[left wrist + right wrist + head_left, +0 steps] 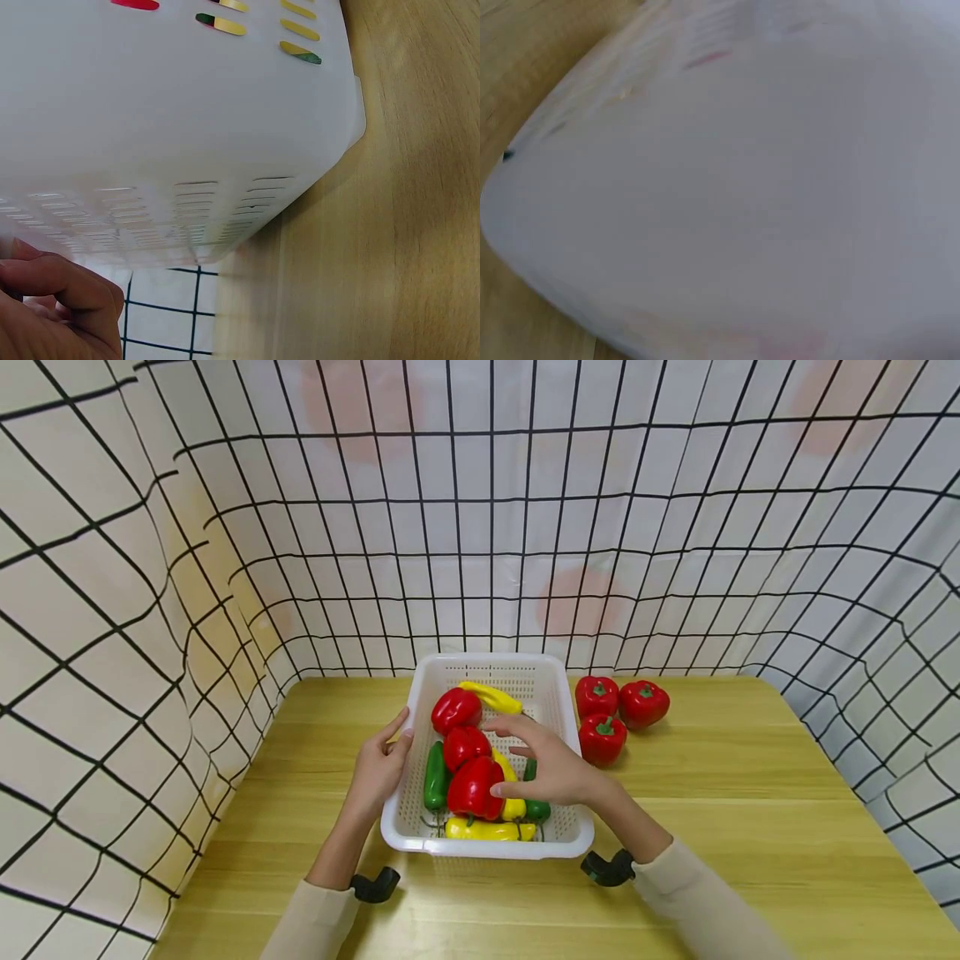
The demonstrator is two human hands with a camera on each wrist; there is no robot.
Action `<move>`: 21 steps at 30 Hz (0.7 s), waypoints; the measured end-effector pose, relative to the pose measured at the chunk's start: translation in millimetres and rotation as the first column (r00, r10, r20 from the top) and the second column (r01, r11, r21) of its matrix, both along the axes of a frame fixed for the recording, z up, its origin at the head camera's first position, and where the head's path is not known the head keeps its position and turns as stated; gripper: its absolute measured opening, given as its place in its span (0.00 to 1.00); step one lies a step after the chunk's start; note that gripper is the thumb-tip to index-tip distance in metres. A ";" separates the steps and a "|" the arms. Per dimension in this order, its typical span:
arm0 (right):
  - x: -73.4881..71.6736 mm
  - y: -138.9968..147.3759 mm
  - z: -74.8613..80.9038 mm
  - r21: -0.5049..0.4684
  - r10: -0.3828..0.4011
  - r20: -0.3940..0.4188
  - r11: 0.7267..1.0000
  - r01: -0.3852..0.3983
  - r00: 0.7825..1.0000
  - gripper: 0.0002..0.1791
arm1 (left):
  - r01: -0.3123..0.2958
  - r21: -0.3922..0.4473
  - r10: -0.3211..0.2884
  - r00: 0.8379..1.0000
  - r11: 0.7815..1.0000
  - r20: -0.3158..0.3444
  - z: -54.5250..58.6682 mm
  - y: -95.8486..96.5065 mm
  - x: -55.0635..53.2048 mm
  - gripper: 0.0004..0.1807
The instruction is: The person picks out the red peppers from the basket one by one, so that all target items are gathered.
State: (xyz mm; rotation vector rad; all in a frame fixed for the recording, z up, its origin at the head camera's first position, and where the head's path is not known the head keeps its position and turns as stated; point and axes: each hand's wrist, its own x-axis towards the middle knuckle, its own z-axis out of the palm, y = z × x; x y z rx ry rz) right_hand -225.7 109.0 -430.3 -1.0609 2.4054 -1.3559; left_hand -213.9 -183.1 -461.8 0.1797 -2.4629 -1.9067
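Note:
A white plastic basket holds three red bell peppers, several long yellow peppers and long green peppers. My left hand grips the basket's left rim; in the left wrist view its curled fingers lie by the slotted outer wall. Above the basket's inside hovers my right hand, fingers spread and apparently holding nothing. Its thumb is close to the front red bell pepper, though contact is hard to judge. The blurred right wrist view is mostly filled by the basket's wall.
Three more red bell peppers stand together on the wooden table, just right of the basket. A black wire grid over pale sheeting encloses the back and both sides.

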 end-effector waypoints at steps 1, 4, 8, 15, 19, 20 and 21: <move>0.8 -2.4 0.4 0.010 0.004 -0.003 1.000 -0.004 1.000 0.45 | -0.001 -0.001 0.001 1.000 1.000 0.002 -0.3 0.0 0.0 0.26; 3.6 -9.1 2.3 0.048 0.010 -0.017 0.999 -0.009 1.000 0.44 | -0.003 -0.003 0.003 1.000 1.000 0.001 -1.5 0.1 -0.2 0.26; 4.7 -15.5 -0.7 0.086 0.007 -0.045 0.996 -0.003 0.999 0.43 | -0.005 -0.008 0.005 1.000 1.000 0.002 -1.5 0.8 -0.3 0.26; 5.7 -20.4 -5.9 0.145 0.048 -0.031 0.988 -0.043 0.998 0.42 | -0.003 -0.008 0.003 1.000 1.000 0.001 -0.8 1.5 -0.7 0.26; 6.7 -21.5 -7.2 0.185 0.068 -0.017 0.981 -0.063 0.998 0.42 | -0.004 -0.008 0.004 1.000 1.000 0.000 -1.0 0.6 -0.7 0.26; 6.8 -21.8 -7.7 0.198 0.068 -0.017 0.978 -0.063 0.998 0.42 | -0.004 -0.008 0.004 1.000 1.000 -0.001 -1.2 0.2 -0.6 0.26; 6.9 -22.1 -8.2 0.211 0.067 -0.020 0.976 -0.062 0.998 0.42 | -0.005 -0.004 0.005 1.000 1.000 0.002 -1.0 0.0 -0.4 0.26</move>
